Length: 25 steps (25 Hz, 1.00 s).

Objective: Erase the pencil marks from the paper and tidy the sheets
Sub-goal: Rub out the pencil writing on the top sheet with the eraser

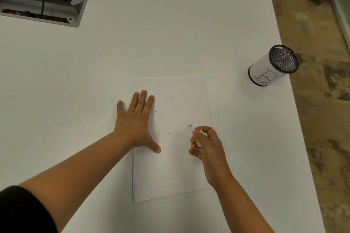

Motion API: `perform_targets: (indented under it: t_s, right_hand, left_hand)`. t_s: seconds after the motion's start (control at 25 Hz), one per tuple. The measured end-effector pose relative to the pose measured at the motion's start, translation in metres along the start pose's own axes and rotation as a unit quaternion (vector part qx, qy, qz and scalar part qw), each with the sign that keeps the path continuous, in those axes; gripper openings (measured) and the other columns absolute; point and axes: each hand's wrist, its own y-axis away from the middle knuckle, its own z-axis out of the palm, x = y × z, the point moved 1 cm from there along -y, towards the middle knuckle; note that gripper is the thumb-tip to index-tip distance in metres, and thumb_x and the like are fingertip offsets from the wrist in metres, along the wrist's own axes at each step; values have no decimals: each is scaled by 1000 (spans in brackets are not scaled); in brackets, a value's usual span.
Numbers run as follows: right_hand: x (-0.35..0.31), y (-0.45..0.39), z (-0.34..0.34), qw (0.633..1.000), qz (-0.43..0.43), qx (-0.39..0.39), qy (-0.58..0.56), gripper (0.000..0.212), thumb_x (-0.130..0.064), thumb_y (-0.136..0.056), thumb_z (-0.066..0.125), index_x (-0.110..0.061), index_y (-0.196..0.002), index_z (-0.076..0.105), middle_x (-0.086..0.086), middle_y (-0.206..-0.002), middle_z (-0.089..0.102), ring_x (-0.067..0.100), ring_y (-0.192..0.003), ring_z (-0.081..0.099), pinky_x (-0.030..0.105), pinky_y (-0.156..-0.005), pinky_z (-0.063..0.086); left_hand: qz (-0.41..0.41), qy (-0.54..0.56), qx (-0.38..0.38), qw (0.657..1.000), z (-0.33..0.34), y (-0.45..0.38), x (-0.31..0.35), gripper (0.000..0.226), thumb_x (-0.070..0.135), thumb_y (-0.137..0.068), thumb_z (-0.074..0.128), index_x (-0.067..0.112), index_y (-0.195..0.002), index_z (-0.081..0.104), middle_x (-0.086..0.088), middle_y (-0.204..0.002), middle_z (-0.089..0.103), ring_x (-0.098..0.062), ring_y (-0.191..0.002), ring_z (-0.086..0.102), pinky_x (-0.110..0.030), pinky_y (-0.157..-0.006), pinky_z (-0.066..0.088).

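Observation:
A stack of white paper sheets [176, 166] lies on the white table in front of me. My left hand [137, 121] presses flat on the left part of the top sheet, fingers spread. My right hand [207, 147] is closed around a small white eraser [198, 141], held at the sheet's right side. Small pencil marks [190, 126] sit just left of the eraser tip. Dark eraser crumbs [172, 97] are scattered over the upper part of the sheet.
A black mesh pen cup [272, 66] wrapped in paper marked "B" stands at the table's right edge. A grey metal frame with a cable [47, 2] occupies the far left corner. Beyond the table's right edge is patterned floor [322, 119].

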Motion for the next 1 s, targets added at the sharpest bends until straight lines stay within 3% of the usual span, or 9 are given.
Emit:
perform_targets:
  t_s: [0.12,0.24,0.4,0.56,0.64,0.72,0.84,0.92,1.0]
  right_hand:
    - [4,1,10,984,-98,33,147,16,-14,-87,56,-15,-73,49,0,-60,47,10,-50,41,19,-45,39]
    - [4,-1,21,958,-169,40,229,16,-21,-89,57,-17,-74,52,-2,-60,54,12,-50,48,20,-47,42]
    - [10,0,17,957,-172,40,232,17,-25,-85,63,-14,-73,59,3,-65,64,14,-54,60,13,-48,44]
    - [12,-1,9,950,-167,54,259,21,-28,-87,60,-16,-70,57,0,-59,59,9,-46,51,11,-46,39]
    - [11,-2,10,933,-186,59,303,21,-31,-91,53,-18,-78,62,-7,-60,58,6,-53,51,11,-51,39]
    - [9,-1,13,928,-191,47,316,25,-38,-90,50,-19,-91,67,-13,-76,64,3,-68,56,9,-59,39]
    - [12,5,9,930,-179,40,318,34,-41,-91,46,-21,-112,62,-18,-97,57,-3,-90,51,6,-77,36]
    - [20,12,-3,937,-160,69,302,31,-34,-94,42,-22,-119,57,-16,-99,58,-3,-88,50,7,-77,36]
    - [33,23,-17,943,-139,98,287,23,-22,-96,40,-23,-116,51,-10,-80,60,4,-68,53,13,-62,41]
  left_hand:
    - [-1,-1,1,1000,0,0,0,150,75,-48,72,18,-142,-30,-4,-150,-36,-22,-139,-30,-54,-112,-9]
    - [-1,-3,1,1000,1,0,0,150,75,-48,71,18,-142,-30,-4,-150,-36,-22,-139,-30,-55,-112,-10]
    - [1,1,3,1000,1,-1,0,150,75,-49,72,18,-142,-30,-4,-150,-36,-22,-139,-30,-54,-112,-10]
    - [1,4,4,1000,1,0,0,150,75,-48,72,18,-142,-30,-4,-150,-36,-22,-139,-30,-55,-112,-9]
    - [1,4,3,1000,1,0,0,150,75,-48,73,18,-142,-30,-4,-150,-35,-22,-139,-30,-55,-112,-8]
    - [1,0,2,1000,0,0,1,150,74,-48,73,17,-142,-29,-5,-150,-35,-22,-139,-30,-55,-112,-8]
    - [0,2,2,1000,0,0,0,150,74,-49,73,17,-143,-29,-5,-150,-35,-22,-139,-30,-55,-112,-8]
    - [1,4,5,1000,0,0,0,150,74,-48,73,17,-142,-29,-5,-150,-35,-22,-139,-30,-55,-112,-8]
    - [1,5,5,1000,0,0,0,150,75,-48,72,17,-142,-30,-4,-150,-35,-22,-139,-30,-55,-112,-8]
